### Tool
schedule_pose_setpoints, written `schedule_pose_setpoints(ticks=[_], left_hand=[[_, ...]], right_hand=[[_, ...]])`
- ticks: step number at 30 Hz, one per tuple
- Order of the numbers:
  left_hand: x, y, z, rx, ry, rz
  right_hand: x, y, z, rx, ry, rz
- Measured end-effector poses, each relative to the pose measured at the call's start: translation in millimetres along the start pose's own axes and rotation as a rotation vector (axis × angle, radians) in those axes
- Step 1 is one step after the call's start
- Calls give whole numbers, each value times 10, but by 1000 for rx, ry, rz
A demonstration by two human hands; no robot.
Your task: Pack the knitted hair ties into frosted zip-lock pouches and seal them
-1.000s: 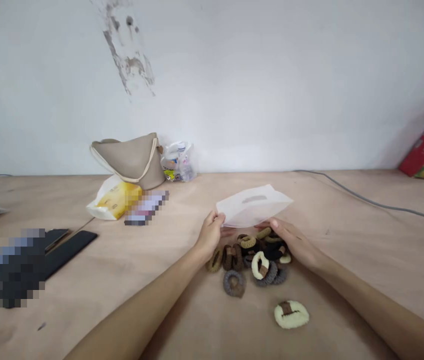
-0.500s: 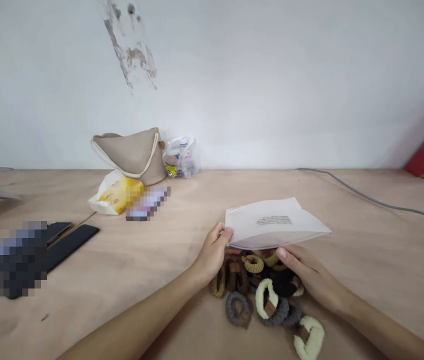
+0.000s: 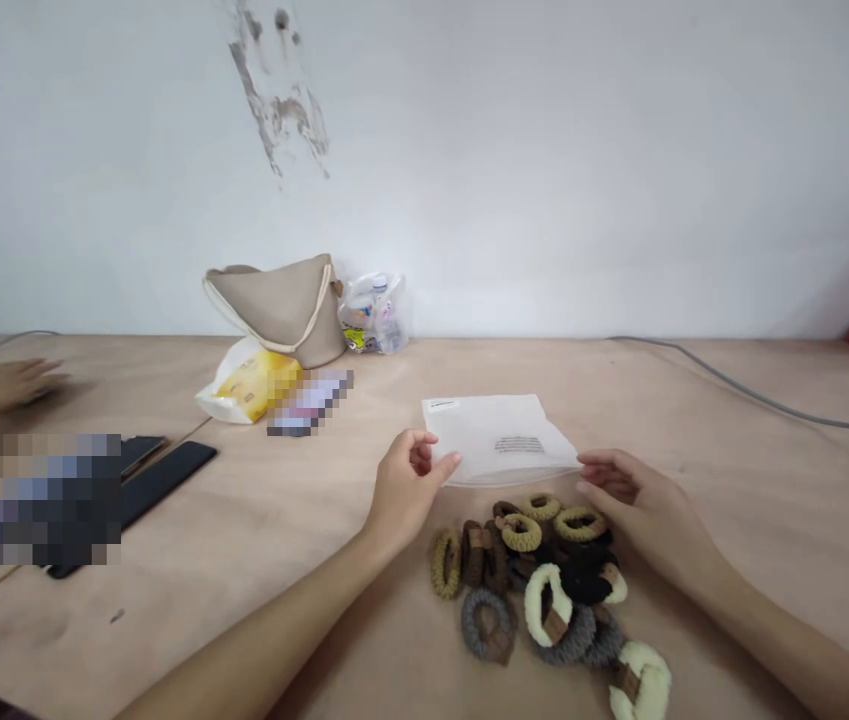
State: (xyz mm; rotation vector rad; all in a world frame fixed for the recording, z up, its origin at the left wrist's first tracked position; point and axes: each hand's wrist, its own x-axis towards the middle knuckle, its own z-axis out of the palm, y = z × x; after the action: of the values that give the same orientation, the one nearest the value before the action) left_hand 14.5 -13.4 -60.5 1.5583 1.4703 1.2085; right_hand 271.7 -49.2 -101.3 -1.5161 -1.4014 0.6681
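A white translucent zip bag [image 3: 480,430] with small printed text lies flat on the table. At its left edge is my left hand [image 3: 409,490], thumb and fingers apart, the thumb over the near left corner. By the bag's right corner my right hand [image 3: 645,500] is open, fingertips at or just touching the corner. Between my forearms lies a loose pile of fuzzy hair ties: a grey one [image 3: 485,625], a cream one [image 3: 548,605], a khaki one [image 3: 445,563], a brown one [image 3: 473,553] and several more, some with brown tags. Part of the pile overlaps itself.
A beige bag [image 3: 281,305] stands against the wall beside a clear plastic bag [image 3: 375,312]. In front are a yellow tissue pack [image 3: 248,385] and a blurred-out phone [image 3: 311,402]. Another person's hand [image 3: 0,388] is at far left. A grey cable [image 3: 754,395] runs right.
The bag has come down from a tilted, held position to lie flat on the table, farther left. Both hands have loosened from it, and more of the hair ties shows.
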Motion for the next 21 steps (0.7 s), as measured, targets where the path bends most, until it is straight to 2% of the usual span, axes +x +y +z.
schedule_pose_setpoints(ticks=[5, 10, 12, 16, 21], left_hand=[[-92, 16, -36, 276, -99, 267], [-99, -68, -25, 416, -115, 390], [-88, -93, -15, 446, -124, 478], [-80, -95, -15, 497, -90, 663], [-102, -51, -62, 669, -49, 815]], right_hand=[[99, 0, -2, -106, 41, -41], [121, -32, 0, -109, 3, -53], [99, -51, 9, -95, -10, -59], [44, -82, 14, -63, -27, -64], [-62, -96, -27, -34, -49, -76]])
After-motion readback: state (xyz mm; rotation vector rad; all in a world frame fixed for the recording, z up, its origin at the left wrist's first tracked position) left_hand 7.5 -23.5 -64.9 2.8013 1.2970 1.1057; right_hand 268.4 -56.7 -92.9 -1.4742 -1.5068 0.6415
